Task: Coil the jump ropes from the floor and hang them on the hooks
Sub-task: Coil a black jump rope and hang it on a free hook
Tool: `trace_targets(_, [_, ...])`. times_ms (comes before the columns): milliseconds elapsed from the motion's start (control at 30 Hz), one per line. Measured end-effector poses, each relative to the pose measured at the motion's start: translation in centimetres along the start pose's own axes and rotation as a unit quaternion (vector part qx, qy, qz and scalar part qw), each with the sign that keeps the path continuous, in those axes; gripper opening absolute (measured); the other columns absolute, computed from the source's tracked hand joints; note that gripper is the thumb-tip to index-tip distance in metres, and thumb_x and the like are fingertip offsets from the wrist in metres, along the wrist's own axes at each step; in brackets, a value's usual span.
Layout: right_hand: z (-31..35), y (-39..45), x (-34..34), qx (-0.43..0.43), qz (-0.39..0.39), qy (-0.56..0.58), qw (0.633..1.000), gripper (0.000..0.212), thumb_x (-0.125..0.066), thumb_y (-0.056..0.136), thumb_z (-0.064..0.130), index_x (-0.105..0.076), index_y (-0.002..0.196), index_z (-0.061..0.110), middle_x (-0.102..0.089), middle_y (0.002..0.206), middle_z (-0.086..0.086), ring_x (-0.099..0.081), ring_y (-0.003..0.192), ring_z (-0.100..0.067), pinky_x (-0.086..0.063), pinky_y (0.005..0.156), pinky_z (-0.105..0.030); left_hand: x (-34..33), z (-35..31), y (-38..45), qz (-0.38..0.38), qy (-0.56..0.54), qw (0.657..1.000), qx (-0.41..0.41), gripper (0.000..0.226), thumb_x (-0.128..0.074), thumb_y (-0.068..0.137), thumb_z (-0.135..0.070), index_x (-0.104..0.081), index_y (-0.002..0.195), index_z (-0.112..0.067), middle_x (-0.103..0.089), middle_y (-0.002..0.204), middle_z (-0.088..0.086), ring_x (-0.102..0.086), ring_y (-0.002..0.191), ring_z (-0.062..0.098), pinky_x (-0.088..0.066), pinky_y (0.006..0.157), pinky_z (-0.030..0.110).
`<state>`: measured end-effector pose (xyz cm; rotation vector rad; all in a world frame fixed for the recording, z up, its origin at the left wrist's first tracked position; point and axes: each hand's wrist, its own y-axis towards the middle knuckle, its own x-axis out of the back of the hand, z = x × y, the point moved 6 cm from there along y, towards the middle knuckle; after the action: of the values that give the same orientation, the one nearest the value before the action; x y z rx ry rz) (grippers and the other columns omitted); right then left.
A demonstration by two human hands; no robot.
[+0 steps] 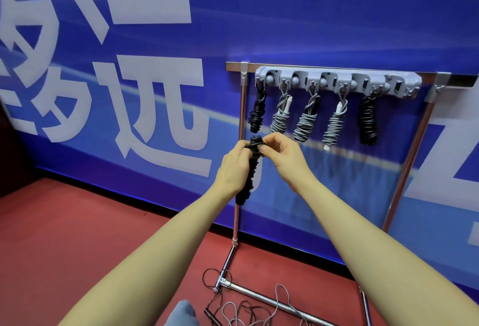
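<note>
Hands: A person's left hand (234, 167) grips the body of a coiled black jump rope (251, 175), held upright in front of the rack; the right hand (281, 156) pinches the rope's top loop between thumb and fingers.
Rack: A chrome stand (412, 149) carries a grey hook strip (337, 80) across its top bar, set close against the wall.
Hung ropes: Five coiled bundles hang from the hooks — a black one (257, 113) at the far left, three grey ones (281, 115) (305, 121) (334, 124) in the middle, and another black one (368, 122) toward the right. The held rope sits just below the leftmost bundle.
Floor: A red sports floor (77, 235) runs to the wall; loose black and grey ropes (241, 311) lie tangled around the stand's base bar (272, 301).
Wall: A blue banner (311, 14) with large white characters (153, 108) covers the backdrop, with a lighter blue band sweeping across it.
Foreground: A patch of grey-blue fabric (181, 314) shows at the bottom edge.
</note>
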<state>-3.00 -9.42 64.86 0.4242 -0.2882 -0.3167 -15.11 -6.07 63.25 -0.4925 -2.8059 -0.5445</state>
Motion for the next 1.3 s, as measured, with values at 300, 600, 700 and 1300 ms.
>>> trace_targets(300, [-0.6, -0.7, -0.5, -0.025, 0.005, 0.057, 0.998, 0.006, -0.062, 0.09, 0.011, -0.066, 0.093, 0.008, -0.068, 0.087, -0.001, -0.061, 0.076, -0.001, -0.046, 0.071, -0.013, 0.4, 0.1, -0.1, -0.042, 0.102, 0.994, -0.008, 0.047, -0.028, 0.093, -0.06, -0.049, 0.083, -0.019, -0.063, 0.077, 0.003, -0.062, 0.075, 0.027, -0.052, 0.076, 0.05])
trace_targets(600, [-1.1, -0.6, -0.2, -0.05, 0.064, 0.085, 0.993, 0.019, -0.059, 0.091, 0.008, -0.071, 0.093, 0.023, -0.071, 0.084, 0.013, -0.056, 0.074, 0.001, -0.034, 0.068, -0.02, 1.1, 0.0, -0.3, -0.037, 0.086, 0.996, -0.007, 0.043, -0.028, 0.098, -0.052, -0.048, 0.08, -0.018, -0.063, 0.08, 0.01, -0.057, 0.07, 0.024, -0.05, 0.071, 0.047])
trace_targets(700, [-0.8, -0.8, -0.5, -0.054, 0.073, 0.098, 0.991, 0.016, -0.059, 0.09, 0.006, -0.068, 0.094, 0.018, -0.069, 0.086, 0.008, -0.058, 0.077, 0.001, -0.037, 0.063, -0.012, 1.0, -0.4, -0.6, -0.024, 0.089, 0.996, -0.02, 0.04, -0.028, 0.099, -0.049, -0.048, 0.081, -0.02, -0.061, 0.083, 0.012, -0.058, 0.074, 0.03, -0.049, 0.074, 0.052])
trace_targets(1300, [0.3, -0.6, -0.7, 0.006, -0.03, -0.032, 0.999, 0.015, -0.061, 0.087, 0.004, -0.054, 0.078, 0.013, -0.065, 0.083, -0.015, -0.061, 0.076, -0.025, -0.053, 0.076, -0.038, 0.9, 0.5, -0.3, -0.047, 0.022, 0.999, -0.011, 0.037, -0.049, 0.078, -0.068, -0.052, 0.086, -0.032, -0.065, 0.071, -0.006, -0.063, 0.064, 0.017, -0.056, 0.07, 0.051])
